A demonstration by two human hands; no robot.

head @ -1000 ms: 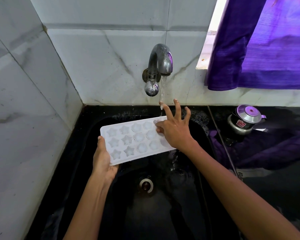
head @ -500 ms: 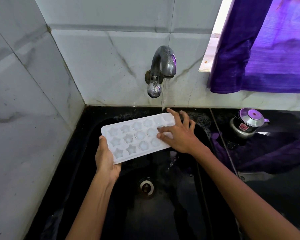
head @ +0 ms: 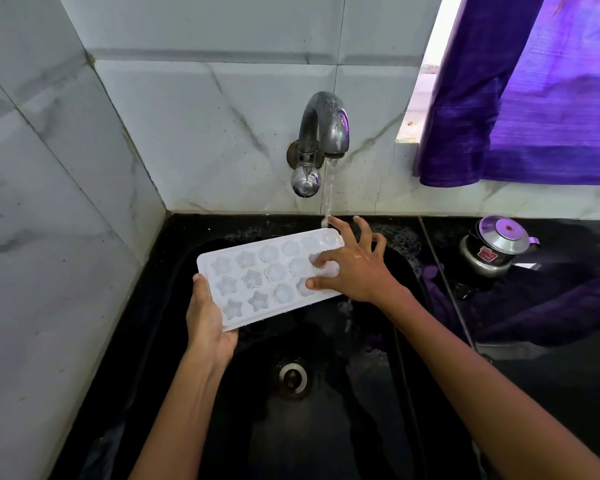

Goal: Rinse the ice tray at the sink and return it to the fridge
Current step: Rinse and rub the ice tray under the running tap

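Note:
A white ice tray (head: 257,275) with star and flower shaped cells hangs over the black sink (head: 326,427), cells facing up. My left hand (head: 207,317) grips its near left corner, thumb on the rim. My right hand (head: 352,263) lies on the tray's right end with fingers spread, a fingertip and the thumb dipped into cells. A thin stream of water falls from the metal tap (head: 321,133) onto the tray's far right corner, beside my fingertips. Water drips off the tray's right edge into the basin.
The drain (head: 292,376) sits in the middle of the basin. White marble tile walls close in at the left and behind. On the black counter to the right stands a small steel pot (head: 496,249). A purple curtain (head: 534,91) hangs at the upper right.
The water stream runs full again onto the tray's far right corner. My right hand has spread its fingers and pushed fingertips into the right-end cells. The tray has barely moved.

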